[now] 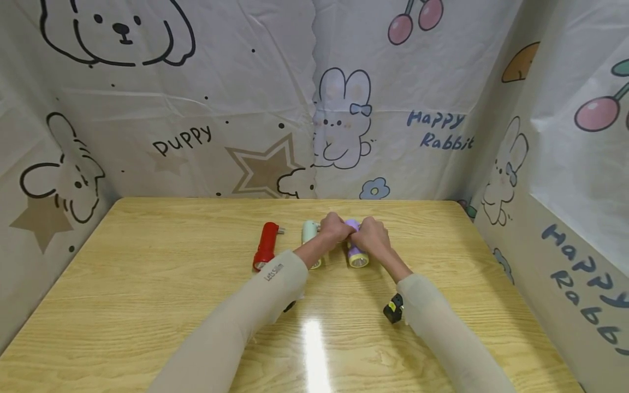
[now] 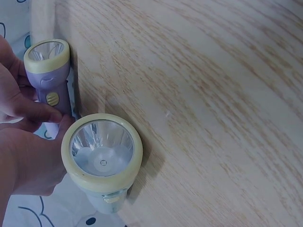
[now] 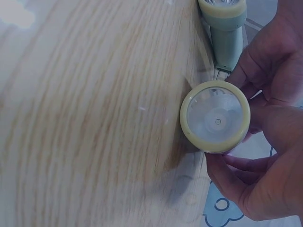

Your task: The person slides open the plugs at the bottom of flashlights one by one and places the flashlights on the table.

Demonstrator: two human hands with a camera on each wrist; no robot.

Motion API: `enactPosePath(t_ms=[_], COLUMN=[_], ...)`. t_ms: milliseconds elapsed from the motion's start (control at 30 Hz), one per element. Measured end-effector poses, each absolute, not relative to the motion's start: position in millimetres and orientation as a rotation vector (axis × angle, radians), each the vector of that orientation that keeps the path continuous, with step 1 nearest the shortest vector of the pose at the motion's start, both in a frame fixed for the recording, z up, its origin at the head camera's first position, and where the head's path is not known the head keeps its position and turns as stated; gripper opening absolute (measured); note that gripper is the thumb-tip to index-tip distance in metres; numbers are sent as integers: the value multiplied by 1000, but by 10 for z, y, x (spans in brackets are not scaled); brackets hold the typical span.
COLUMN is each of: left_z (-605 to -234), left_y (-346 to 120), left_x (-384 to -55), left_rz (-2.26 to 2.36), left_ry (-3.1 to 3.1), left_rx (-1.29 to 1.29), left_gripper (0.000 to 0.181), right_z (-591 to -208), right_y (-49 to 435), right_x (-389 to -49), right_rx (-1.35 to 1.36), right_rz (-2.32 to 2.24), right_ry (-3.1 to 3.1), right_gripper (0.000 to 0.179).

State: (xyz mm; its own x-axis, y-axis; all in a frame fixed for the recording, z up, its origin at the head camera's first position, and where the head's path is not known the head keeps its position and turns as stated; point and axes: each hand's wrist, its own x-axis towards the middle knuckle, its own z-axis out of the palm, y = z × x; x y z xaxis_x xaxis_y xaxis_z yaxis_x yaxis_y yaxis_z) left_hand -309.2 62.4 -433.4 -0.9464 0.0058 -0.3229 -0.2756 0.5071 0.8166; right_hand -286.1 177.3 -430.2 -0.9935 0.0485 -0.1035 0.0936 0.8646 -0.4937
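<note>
A purple flashlight (image 1: pixel 357 258) with a pale yellow rim lies near the table's far side, its lens facing me. My right hand (image 1: pixel 372 237) grips its body from the right, fingers and thumb round it in the right wrist view. From the left, my left hand (image 1: pixel 336 227) pinches the tail end; in the left wrist view its fingertips meet the right hand's there. The palms hide much of the flashlight's rear. Just left of it, under my left wrist, lies a mint green flashlight (image 2: pixel 106 201), partly covered in the head view.
Further left lies a red flashlight (image 1: pixel 267 243) with metal prongs sticking out of its side near the tail. The wooden table (image 1: pixel 147 295) ends at a printed cloth wall (image 1: pixel 265 109) behind and at both sides. A black wrist device (image 1: pixel 393 309) hangs under the right sleeve.
</note>
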Motion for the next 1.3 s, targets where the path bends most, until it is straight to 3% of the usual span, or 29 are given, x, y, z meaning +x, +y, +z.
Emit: enactPosePath(t_ms=[1300], left_z=[-4365], left_y=[621], left_x=[-3099], left_rz=[1407], left_ry=[2491], left_rx=[-189], left_gripper=[36], right_z=[-4363], right_y=[1838], right_x=[-2860], right_rx=[47], right_rz=[-880], right_ry=[2955], right_gripper=[36])
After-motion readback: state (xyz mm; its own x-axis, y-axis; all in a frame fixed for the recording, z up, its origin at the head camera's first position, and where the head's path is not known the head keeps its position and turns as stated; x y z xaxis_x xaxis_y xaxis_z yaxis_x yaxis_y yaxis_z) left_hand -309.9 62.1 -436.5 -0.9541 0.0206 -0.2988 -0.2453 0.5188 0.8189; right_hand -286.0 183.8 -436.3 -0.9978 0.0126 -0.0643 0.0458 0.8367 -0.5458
